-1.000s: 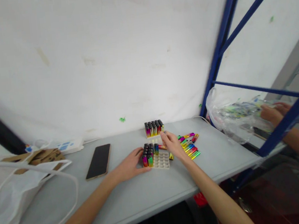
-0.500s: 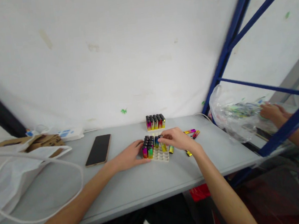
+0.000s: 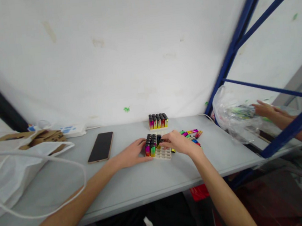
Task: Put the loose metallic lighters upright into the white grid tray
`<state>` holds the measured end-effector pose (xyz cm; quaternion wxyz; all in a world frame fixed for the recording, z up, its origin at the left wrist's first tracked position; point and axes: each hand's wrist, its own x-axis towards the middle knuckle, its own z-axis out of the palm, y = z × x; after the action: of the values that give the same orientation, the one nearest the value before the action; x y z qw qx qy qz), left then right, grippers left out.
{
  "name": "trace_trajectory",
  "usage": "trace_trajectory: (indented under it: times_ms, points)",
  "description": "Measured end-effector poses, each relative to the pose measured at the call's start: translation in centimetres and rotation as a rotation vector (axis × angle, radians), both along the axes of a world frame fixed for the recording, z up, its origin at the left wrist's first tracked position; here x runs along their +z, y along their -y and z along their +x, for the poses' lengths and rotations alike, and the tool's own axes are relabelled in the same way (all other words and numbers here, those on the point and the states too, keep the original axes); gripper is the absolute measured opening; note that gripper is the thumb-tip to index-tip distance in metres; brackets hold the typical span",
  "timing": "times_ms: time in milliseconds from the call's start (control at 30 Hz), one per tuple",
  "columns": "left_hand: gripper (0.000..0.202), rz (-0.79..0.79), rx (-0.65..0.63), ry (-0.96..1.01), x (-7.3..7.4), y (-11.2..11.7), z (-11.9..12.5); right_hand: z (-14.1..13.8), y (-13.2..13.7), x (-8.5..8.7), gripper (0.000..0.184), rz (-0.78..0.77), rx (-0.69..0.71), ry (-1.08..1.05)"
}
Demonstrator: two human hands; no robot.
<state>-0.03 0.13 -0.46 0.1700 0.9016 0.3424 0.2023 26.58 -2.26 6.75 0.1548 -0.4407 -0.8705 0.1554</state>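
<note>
A white tray (image 3: 163, 153) with round-edged slots stands before me, its left part filled with upright, shiny multicoloured lighters (image 3: 150, 146) with black tops. My left hand (image 3: 133, 154) grips the left side of this tray, thumb at the front and fingers behind. Over the slots, the fingers of my right hand (image 3: 176, 141) pinch a lighter (image 3: 160, 144) that they mostly hide. Several loose lighters (image 3: 192, 133) lie on the table just right of that hand.
A full block of lighters (image 3: 158, 121) stands by the wall. Left of me lie a phone (image 3: 100, 147), a white cable (image 3: 84, 170), a white bag (image 3: 25, 176) and cardboard (image 3: 50, 139). Past a blue frame (image 3: 228, 56), a co-worker's hand (image 3: 264, 109) reaches towards a clear plastic bag (image 3: 221, 102).
The yellow lighter in my right fingers was plainly visible; now the fingers largely cover it. More loose lighters show on the right. My left hand stays at the tray. The co-worker's hand moved left.
</note>
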Motion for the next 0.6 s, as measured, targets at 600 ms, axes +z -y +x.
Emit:
trace_trajectory:
  times_ms: [600]
  points:
    - [0.073,-0.016,0.002,0.006,0.6,0.3,0.1,3.8,-4.6,-4.8,0.022,0.211,-0.048,-0.128]
